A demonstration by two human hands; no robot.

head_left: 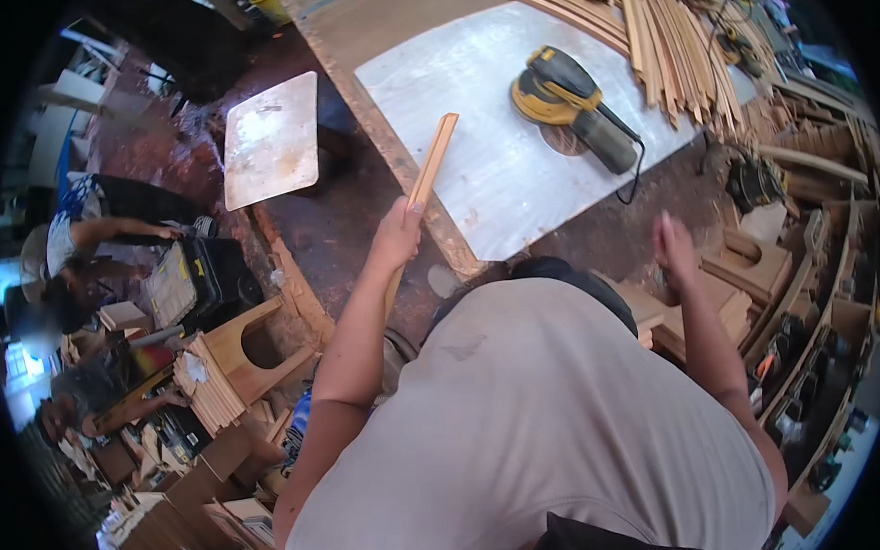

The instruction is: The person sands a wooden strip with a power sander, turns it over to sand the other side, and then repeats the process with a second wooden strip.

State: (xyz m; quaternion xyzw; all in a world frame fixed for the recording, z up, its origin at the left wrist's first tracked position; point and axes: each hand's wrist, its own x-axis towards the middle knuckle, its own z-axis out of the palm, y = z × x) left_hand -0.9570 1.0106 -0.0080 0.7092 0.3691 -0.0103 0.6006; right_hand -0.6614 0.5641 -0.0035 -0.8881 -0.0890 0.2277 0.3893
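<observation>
My left hand (397,236) grips a long thin wooden strip (431,161), which points up and away over the near edge of the workbench (354,26). My right hand (673,245) is raised at the right and holds nothing, with its fingers loosely apart and blurred. A yellow and black electric sander (565,104) lies on a pale sheet (475,167) that covers the bench top, beyond both hands. My grey shirt fills the lower middle of the view.
A stack of wooden strips (674,44) lies at the bench's far right. A pale board (272,137) stands left of the bench. Wooden parts and stools (235,365) crowd the floor at left, where another person (89,229) crouches. Shelves with tools (809,281) line the right.
</observation>
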